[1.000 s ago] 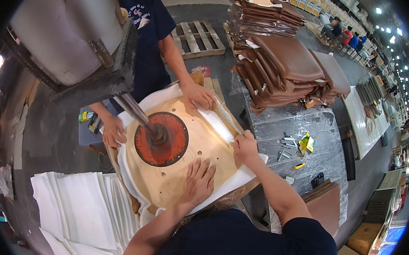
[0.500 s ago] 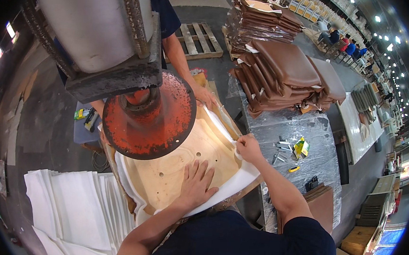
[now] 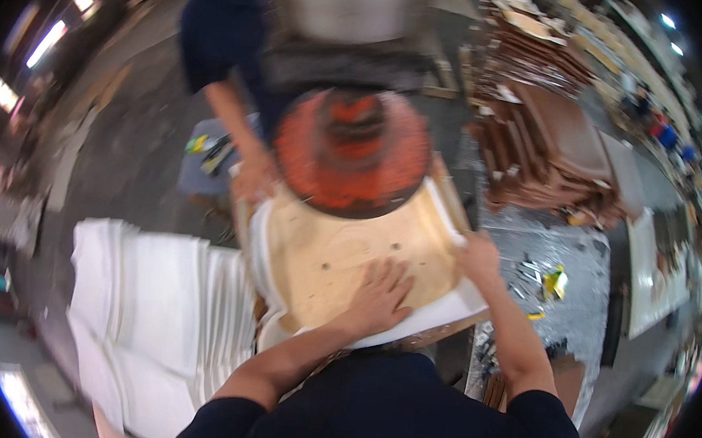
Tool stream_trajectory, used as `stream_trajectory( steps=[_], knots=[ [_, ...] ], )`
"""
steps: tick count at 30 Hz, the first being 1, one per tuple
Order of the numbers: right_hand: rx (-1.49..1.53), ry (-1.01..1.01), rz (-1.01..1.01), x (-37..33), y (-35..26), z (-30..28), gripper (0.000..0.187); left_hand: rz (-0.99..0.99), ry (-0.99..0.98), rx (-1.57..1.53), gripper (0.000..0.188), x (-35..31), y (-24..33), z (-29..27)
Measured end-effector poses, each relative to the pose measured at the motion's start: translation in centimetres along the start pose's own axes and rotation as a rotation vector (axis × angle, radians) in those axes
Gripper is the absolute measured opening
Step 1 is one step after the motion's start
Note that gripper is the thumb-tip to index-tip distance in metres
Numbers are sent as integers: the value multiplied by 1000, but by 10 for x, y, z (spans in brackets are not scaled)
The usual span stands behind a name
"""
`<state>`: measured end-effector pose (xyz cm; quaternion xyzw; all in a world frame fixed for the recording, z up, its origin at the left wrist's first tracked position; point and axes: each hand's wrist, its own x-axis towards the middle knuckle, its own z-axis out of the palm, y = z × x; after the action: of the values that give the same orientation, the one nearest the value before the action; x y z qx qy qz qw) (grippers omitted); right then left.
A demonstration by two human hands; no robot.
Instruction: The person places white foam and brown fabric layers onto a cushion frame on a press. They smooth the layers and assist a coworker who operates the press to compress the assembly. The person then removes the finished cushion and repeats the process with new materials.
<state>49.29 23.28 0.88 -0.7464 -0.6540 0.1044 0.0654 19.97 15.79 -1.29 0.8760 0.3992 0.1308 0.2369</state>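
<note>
Board — pale wood, holed, laid directly before the wearer, its near edge toward the body. Its left, right and near sides were bordered by white padding; its far part was covered from view by the disc.

Left hand: opened flat, fingers spread, pressed upon the board near its near edge; nothing was grasped.

Right hand: fingers curled closed on the padding at the right edge; the fingertips were blurred.

Disc: red, worn, dark-rimmed, carried beneath a press; whether the board was touched by it could not be told.

Co-worker's hand: placed at the board's far left edge.

Counter: set to the right, wrapped in clear film. Upon it were held brown cushions, piled; a yellow-green box; metal strips, strewn beside the box.

White sheets: stacked at the left — edges fanned.
</note>
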Motion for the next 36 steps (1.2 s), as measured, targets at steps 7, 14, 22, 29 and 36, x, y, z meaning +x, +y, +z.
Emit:
stream_trajectory(
  steps=[7, 14, 22, 29, 36],
  knots=[
    [376, 181, 113, 7, 36, 32, 21, 8, 135, -87, 63, -5, 0, -7],
    [263, 551, -341, -19, -32, 8, 33, -528, 509, 243, 46, -110, -32, -40],
    [259, -118, -940, -91, -213, 59, 50, -1121, 521, -156, 31, -189, -74, -70],
    [505, 125, -355, -38, -87, 22, 61, -1140, 597, -632, 117, -194, -86, -61],
    [734, 0, 230, -1, 47, -10, 40, -1019, 546, -547, 110, -169, -105, -68]
  ],
)
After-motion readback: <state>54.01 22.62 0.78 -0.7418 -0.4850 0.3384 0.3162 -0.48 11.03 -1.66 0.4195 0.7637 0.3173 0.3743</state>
